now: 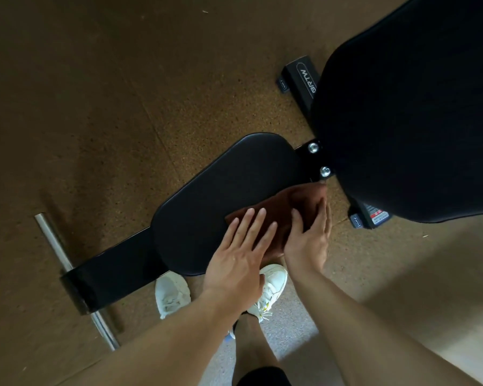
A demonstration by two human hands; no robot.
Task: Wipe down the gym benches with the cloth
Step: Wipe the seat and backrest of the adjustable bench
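A brown cloth (296,203) lies on the near right end of the black padded bench seat (229,185). My left hand (241,253) presses flat on the cloth's left part, fingers straight and spread. My right hand (310,232) lies on the cloth's right part, close to the hinge bolts (319,160), its thumb apart from the fingers and the fingers flat over the fabric. The large black backrest pad (410,112) rises to the upper right. Part of the cloth is hidden under both hands.
The bench's black frame (109,271) runs left to a steel crossbar (70,271) on the brown speckled floor (95,107). Black base feet (299,79) stick out beside the backrest. My white shoes (173,293) stand right below the seat's edge.
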